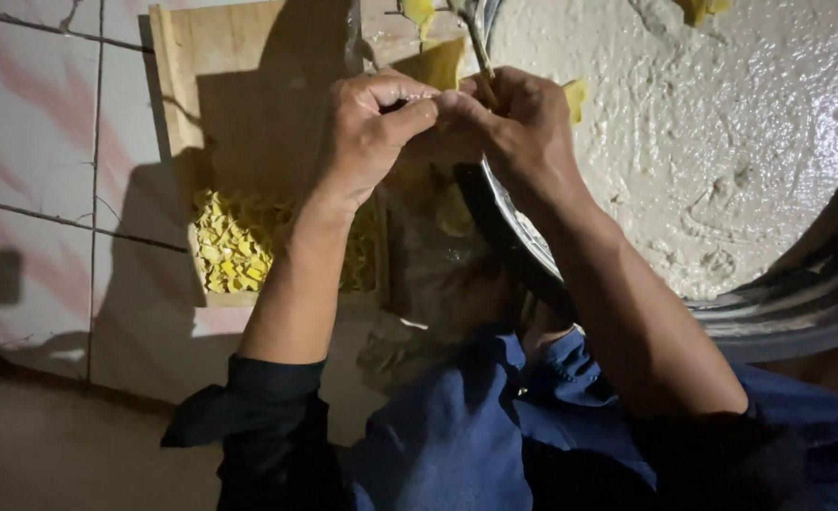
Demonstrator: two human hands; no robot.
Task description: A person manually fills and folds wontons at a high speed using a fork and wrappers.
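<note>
**Entry: thin stem pinched between two hands, over the rim of a batter basin**

- **Item held:** a thin stem or stick [480, 52], pale and narrow, rising from between the fingertips toward the top edge of the view. Its lower end is hidden inside the grip. Judged light and fairly stiff, likely to snap if bent; best taken low, close to where the fingers already meet.
- **Left hand** [367, 132]: curled nearly closed, thumb and forefinger pressed together against the other hand. What exactly lies between them cannot be told.
- **Right hand** [523, 128]: fingers folded tight around the stem's base, directly above the basin's rim.
- **Basin** [532, 251]: large, round, metal-rimmed, at the right; filled with wet, pale batter [722, 142], glossy and soft, probably slippery on the fingers.
- **Yellow pieces** [575, 95]: a few thin bits lie on the batter near the hands.
- **Wooden tray** [178, 85]: on the tiled floor [31, 142] at left, holding a heap of small yellow chips [230, 246] at its near edge.
</note>
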